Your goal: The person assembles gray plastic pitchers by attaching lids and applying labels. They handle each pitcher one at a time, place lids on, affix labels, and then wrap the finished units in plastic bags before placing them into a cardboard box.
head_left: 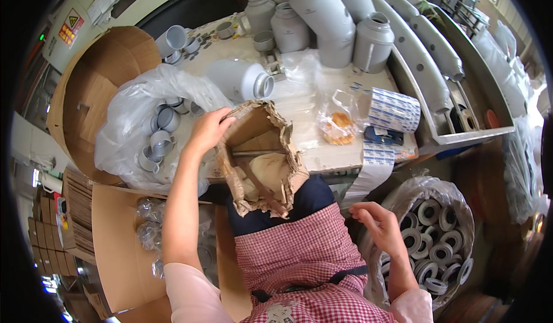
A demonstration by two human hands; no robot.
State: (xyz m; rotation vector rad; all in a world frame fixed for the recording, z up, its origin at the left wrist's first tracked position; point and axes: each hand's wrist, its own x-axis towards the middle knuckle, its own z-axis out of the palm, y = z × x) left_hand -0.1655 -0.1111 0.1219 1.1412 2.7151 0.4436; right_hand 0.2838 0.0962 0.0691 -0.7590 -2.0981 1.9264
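Note:
My left hand (208,128) is closed on the torn upper rim of a small cardboard box (224,176), its fingers bent over the ragged edge. The box tilts at the table's front edge, above my lap. A brown strip (262,187) and a beige piece (271,170) lie inside; their kind is unclear. Over to the right, my right hand (377,225) hovers with loosely curled fingers, thumb apart, and I see nothing in it. It is nearest to a plastic-lined bin (464,208) of grey rings (442,253) and a hanging strip of labels (374,164).
Grey bottle-shaped housings (371,41) crowd the table's back. One housing (239,80) lies beyond the box. A clear bag (124,121) with grey cups (167,118) sits left, beside a large carton (75,104). A label roll (394,110) and bagged food (340,128) are at right.

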